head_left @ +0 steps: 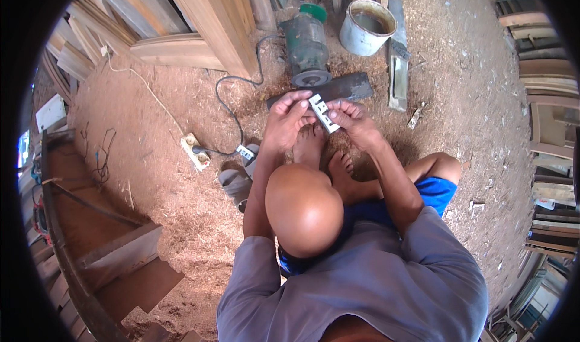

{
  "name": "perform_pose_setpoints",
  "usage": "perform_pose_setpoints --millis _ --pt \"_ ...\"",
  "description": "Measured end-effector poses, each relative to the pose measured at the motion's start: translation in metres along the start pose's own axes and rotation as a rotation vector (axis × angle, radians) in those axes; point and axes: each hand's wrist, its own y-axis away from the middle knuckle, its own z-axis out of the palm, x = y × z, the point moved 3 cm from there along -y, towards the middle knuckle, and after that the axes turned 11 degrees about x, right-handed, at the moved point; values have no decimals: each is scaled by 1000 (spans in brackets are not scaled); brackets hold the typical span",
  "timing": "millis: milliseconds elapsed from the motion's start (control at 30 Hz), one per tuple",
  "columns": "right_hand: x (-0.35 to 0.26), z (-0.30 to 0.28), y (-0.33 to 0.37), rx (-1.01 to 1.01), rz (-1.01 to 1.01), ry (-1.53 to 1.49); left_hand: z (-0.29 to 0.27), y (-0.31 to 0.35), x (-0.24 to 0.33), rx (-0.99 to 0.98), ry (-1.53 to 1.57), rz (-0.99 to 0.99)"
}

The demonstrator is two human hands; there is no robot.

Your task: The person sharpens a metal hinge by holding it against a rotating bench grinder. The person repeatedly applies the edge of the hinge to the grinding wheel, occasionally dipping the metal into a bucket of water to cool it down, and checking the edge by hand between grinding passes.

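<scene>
I hold a small pale slotted plate (324,113), seemingly metal, with dark cutouts along its length; its exact kind is unclear. My left hand (286,119) is closed with thumb and fingers at the plate's upper end. At its other side, my right hand (359,123) pinches it with the thumb on top. The plate is tilted, above my bare feet (310,145). Just beyond my hands lies a green electric motor (307,47) with a round grinding disc (312,78) facing me. A dark board (347,89) lies by the disc.
A whitish bucket (367,29) with murky contents stands right of the motor, beside a narrow plank (398,79). The motor's black cable runs to a power strip (194,153) on the left. Sandals (235,183) lie by my left arm. Stacked timber (553,106) lines the right.
</scene>
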Motion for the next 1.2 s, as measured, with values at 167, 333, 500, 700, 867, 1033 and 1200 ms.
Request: perform_pose_setpoints --millis 167,333,500,700,867,1033,1200 --pt "-44 -44 -56 88 -55 -246 -34 0 0 98 -3 51" --pt "-108 -91 -137 248 -97 -242 -71 -3 -13 172 144 83" --pt "-126 -161 -255 402 -219 464 -110 -7 -34 215 256 51" --pt "-87 -169 -341 83 -1084 2141 -145 0 -32 346 184 5" --pt "-34 -263 -393 595 -417 1775 -159 6 -18 410 190 21" --pt "-34 -257 -410 27 -367 2103 -169 18 -21 447 246 23" --pt "-29 -211 -397 83 -320 1579 -165 23 -23 470 217 -2"
